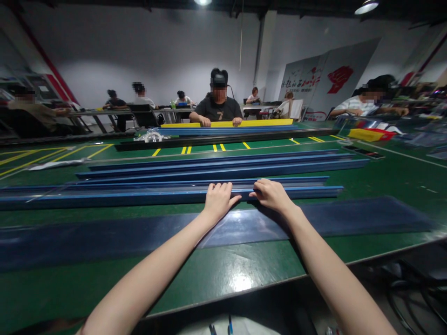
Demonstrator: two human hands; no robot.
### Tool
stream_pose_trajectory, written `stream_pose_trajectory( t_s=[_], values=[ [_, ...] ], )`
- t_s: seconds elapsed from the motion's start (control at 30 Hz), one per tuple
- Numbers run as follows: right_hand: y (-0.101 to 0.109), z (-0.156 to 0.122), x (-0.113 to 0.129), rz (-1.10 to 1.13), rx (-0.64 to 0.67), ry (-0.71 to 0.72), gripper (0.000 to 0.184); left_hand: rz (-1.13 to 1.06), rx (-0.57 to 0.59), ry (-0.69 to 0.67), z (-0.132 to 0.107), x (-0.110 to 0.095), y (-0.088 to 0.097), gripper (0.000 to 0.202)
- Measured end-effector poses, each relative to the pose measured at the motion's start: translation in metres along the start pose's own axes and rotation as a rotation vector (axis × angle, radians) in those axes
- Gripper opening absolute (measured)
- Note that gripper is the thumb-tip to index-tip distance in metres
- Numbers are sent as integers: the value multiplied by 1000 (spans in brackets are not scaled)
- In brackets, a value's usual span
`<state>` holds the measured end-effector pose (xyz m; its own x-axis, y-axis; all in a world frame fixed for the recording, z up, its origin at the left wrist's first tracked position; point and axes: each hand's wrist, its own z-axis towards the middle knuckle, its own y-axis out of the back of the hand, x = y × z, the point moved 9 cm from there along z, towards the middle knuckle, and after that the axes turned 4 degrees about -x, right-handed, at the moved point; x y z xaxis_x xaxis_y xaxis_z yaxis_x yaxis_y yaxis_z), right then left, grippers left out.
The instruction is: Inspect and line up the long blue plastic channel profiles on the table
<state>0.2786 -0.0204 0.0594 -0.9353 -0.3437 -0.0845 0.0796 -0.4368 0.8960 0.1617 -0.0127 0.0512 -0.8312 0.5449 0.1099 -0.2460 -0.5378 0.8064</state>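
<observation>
A long blue plastic channel strip (139,199) runs across the green table in front of me, and a clear film shows along its trough. My left hand (218,199) lies over the strip with the fingers curled on its far side and the thumb along the near wall. Just to the right, my right hand (271,193) grips the same strip, its fingers bent and its thumb at the near edge. A flat, bluish transparent plastic sheet (98,239) lies under my forearms, nearer to me.
More blue strips (223,170) lie beyond. Opposite, a co-worker (219,109) has both hands on a yellow strip (261,123), with a black strip (195,140) before it. A phone (369,153) and packaged pieces (370,134) lie right; the table's near edge (223,298) runs below my arms.
</observation>
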Motion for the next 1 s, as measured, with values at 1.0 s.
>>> stream_pose_trajectory(
  t_s=[1.0],
  values=[
    [3, -12, -21, 59, -50, -94, 35, -43, -38, -4, 0, 1, 0, 37]
  ],
)
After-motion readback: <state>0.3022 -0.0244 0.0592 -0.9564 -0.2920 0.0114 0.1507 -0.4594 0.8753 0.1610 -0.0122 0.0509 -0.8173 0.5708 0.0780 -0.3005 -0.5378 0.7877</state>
